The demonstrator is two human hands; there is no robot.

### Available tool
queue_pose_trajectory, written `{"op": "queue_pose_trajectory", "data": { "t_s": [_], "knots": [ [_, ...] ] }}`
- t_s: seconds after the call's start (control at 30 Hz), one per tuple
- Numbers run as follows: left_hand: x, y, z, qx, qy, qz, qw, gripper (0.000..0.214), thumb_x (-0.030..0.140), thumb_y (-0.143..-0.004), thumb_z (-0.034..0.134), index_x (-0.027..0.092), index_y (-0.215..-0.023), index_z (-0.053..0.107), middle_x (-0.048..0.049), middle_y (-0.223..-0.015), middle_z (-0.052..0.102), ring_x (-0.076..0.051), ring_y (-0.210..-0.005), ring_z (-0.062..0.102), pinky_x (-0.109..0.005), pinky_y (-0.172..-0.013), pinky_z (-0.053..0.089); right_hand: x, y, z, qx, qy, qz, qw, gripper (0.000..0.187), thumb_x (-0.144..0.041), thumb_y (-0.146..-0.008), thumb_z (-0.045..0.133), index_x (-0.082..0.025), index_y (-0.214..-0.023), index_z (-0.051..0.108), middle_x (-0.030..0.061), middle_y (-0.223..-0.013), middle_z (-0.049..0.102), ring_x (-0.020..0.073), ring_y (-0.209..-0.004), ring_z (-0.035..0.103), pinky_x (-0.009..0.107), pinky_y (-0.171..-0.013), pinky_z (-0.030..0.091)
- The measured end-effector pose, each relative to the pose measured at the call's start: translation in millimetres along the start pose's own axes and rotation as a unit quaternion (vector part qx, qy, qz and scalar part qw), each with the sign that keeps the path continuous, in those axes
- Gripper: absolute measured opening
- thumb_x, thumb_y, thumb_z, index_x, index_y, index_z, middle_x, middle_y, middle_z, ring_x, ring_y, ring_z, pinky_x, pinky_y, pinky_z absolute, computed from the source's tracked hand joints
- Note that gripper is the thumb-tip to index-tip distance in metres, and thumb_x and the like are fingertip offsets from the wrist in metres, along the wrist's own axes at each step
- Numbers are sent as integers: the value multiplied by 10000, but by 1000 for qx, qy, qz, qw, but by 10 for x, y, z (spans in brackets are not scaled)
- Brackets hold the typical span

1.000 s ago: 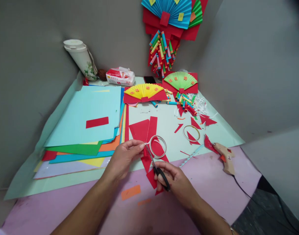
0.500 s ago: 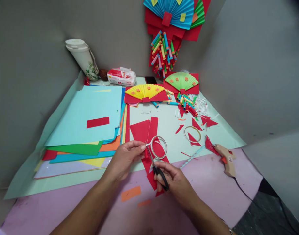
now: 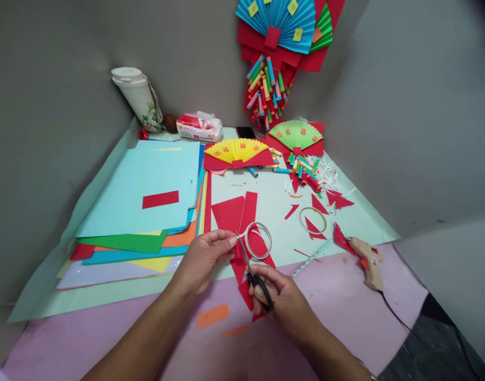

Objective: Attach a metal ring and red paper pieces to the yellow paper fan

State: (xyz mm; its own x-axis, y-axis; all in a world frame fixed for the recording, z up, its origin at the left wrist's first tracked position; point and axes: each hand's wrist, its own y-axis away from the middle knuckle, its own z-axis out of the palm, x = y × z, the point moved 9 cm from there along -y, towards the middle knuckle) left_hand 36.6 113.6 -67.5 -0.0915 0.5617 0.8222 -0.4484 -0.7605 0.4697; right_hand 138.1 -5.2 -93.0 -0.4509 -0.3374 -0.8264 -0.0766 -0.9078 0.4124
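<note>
On the left, a stack of coloured paper (image 3: 163,172) lies with a red strip (image 3: 160,199) on top. At its far side stands a white lidded tumbler (image 3: 136,98), tilted in the view; its closed lid hides what is inside. Next to it are a brown ball (image 3: 170,123) and a soft tissue pack (image 3: 199,127), whose contents I cannot see. Near the middle, the left hand (image 3: 205,259) makes a narrow pinch on the end of a white tape strip, which leads to a tape roll (image 3: 270,242) just right of the fingertips, above red paper pieces (image 3: 228,211). Beyond lies a yellow paper fan (image 3: 238,151). The right hand (image 3: 280,291) holds black-handled scissors (image 3: 260,281), with the tips close to the left fingers; how wide the blades stand, I cannot tell. Farther right are a light green fan (image 3: 296,135), a second tape ring (image 3: 313,233) partly over a red scrap, and a beige glue gun (image 3: 367,262) with its cable running to the near right.
</note>
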Motion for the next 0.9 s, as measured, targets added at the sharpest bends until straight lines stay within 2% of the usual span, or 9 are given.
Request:
{"op": "queue_pose_trajectory", "data": {
  "t_s": [0.13, 0.27, 0.4, 0.47, 0.57, 0.63, 0.7, 0.83, 0.9],
  "knots": [
    [11, 4, 9, -6, -1, 2, 1000, 209, 277, -689, 811, 158, -819, 699, -7, -768, 674, -119, -709, 624, -257, -741, 496, 22, 9, 3, -3, 5, 5, 1000, 448, -398, -718, 774, -208, -1104, 647, -28, -762, 579, 78, -492, 554, 216, -471, 380],
    [37, 11, 12, -18, -2, 11, 1000, 177, 275, -706, 797, 166, -814, 709, -5, -771, 674, -117, -711, 622, -244, -729, 487, -56, 47, -49, 26, 49, 14, 998, 417, -379, -731, 742, -192, -1090, 641, -22, -739, 582, 91, -513, 548, 222, -478, 381],
    [103, 34, 7, -18, -9, 34, 999, 155, 272, -708, 790, 164, -786, 711, -9, -759, 667, -127, -705, 610, -255, -732, 483, -322, 113, -160, 66, 190, -54, 978, 366, -273, -781, 665, -218, -1142, 647, 3, -826, 579, 117, -662, 557, 247, -601, 443],
    [141, 53, 24, -26, -5, 42, 999, 145, 271, -712, 781, 161, -772, 707, -9, -749, 657, -130, -698, 600, -264, -729, 485, -519, 156, -188, 83, 308, -125, 940, 376, -232, -810, 619, -232, -1185, 637, 19, -865, 575, 136, -721, 552, 260, -650, 456],
    [200, 85, 53, -39, 23, 49, 998, 130, 259, -711, 772, 163, -764, 702, -2, -738, 646, -126, -683, 587, -267, -709, 488, -805, 200, -193, 123, 465, -224, 848, 375, -227, -870, 553, -231, -1243, 592, 51, -912, 597, 174, -794, 575, 288, -700, 468],
    [225, 107, 69, -46, 42, 47, 997, 131, 248, -694, 773, 165, -762, 697, 3, -730, 646, -123, -665, 580, -263, -688, 485, -947, 173, -193, 154, 540, -260, 785, 357, -229, -903, 512, -222, -1255, 569, 79, -979, 618, 198, -841, 596, 310, -722, 476],
    [238, 128, 98, -59, 51, 42, 996, 133, 237, -682, 774, 165, -755, 689, 11, -703, 633, -115, -635, 564, -251, -660, 474, -1013, 75, -195, 167, 600, -259, 738, 330, -203, -922, 472, -203, -1236, 572, 102, -1029, 627, 213, -852, 608, 330, -726, 486],
    [268, 172, 159, -93, 41, 50, 994, 98, 234, -714, 748, 178, -761, 683, 31, -648, 598, -98, -583, 516, -235, -636, 450, -1056, -118, -120, 144, 676, -255, 676, 275, -130, -923, 447, -162, -1110, 647, 132, -1030, 649, 254, -932, 589, 382, -795, 486],
    [297, 192, 167, -99, 30, 68, 992, 78, 234, -730, 737, 188, -774, 691, 23, -687, 617, -106, -621, 529, -239, -669, 451, -1130, -103, -24, 139, 672, -287, 668, 252, -129, -921, 465, -157, -1049, 680, 145, -1040, 660, 280, -999, 564, 427, -862, 462]
  ]
}}
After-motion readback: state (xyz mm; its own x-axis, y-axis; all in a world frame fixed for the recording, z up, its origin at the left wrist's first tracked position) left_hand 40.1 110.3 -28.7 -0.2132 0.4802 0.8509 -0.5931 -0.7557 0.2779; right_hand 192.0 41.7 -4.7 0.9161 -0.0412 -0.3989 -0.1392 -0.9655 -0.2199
